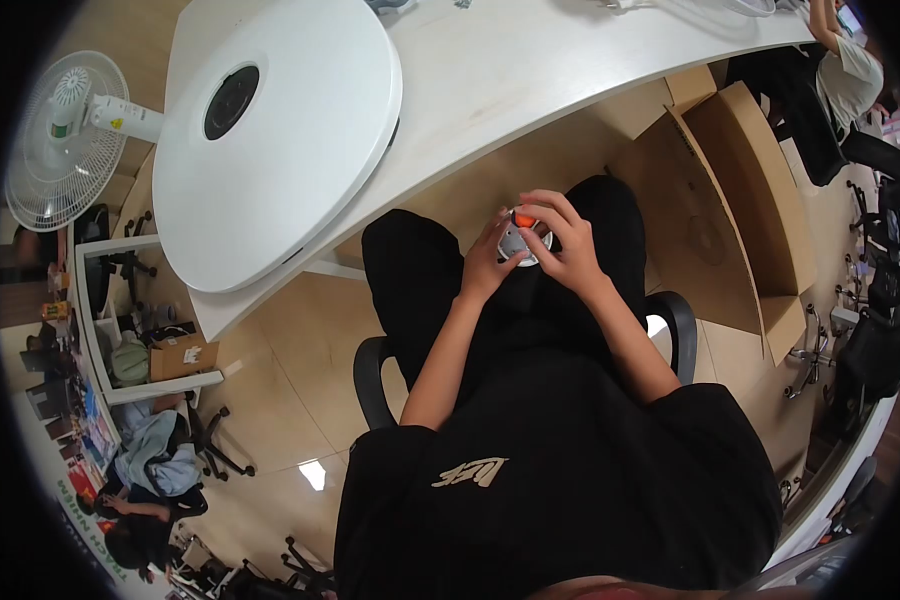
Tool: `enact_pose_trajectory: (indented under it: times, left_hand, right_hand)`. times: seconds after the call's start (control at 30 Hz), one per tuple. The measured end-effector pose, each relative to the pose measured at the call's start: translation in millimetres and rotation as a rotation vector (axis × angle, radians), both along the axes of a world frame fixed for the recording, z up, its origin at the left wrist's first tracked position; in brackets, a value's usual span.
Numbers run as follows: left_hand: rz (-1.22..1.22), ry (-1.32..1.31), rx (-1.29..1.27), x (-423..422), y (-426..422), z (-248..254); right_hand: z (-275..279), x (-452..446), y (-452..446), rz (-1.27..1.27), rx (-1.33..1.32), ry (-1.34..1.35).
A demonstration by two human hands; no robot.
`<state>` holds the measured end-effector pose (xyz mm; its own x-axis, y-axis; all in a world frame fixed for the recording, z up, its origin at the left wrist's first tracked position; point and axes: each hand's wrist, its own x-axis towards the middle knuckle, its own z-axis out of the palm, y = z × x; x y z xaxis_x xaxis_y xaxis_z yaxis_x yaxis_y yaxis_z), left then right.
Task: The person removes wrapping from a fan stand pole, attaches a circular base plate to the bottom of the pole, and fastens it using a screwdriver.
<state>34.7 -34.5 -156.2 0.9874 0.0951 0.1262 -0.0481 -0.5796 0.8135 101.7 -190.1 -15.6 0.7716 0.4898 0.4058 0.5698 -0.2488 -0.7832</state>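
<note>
Above my lap, a small round grey-white object (513, 246) with dark marks rests in my left hand (483, 268), whose fingers curl around its side. My right hand (568, 252) is closed over the object's upper right side, its thumb and index finger at a small orange piece (524, 220). Whether that piece is attached to the round object I cannot tell. Fingers cover much of both things.
A white table (470, 95) curves ahead, with a large white disc (310, 130) on it. An open cardboard box (735, 190) stands on the floor at right. A white fan (70, 140) is at left. Other people sit at the far left and upper right.
</note>
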Motion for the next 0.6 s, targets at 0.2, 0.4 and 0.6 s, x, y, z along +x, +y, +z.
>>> enact_pose_trajectory:
  times: [0.2,0.4,0.6]
  left_hand:
    - [0.000,0.054,0.008,1.4,-0.5,1.0]
    - [0.009,0.055,-0.011,1.9,0.0,3.7]
    - [0.019,0.061,-0.010,1.4,-0.6,5.3]
  right_hand:
    - [2.1,8.2,2.4,0.014,0.007,-0.065]
    - [-6.4,8.5,0.0,-0.046,-0.090,0.009]
    - [4.8,7.9,4.9,-0.039,-0.014,-0.108]
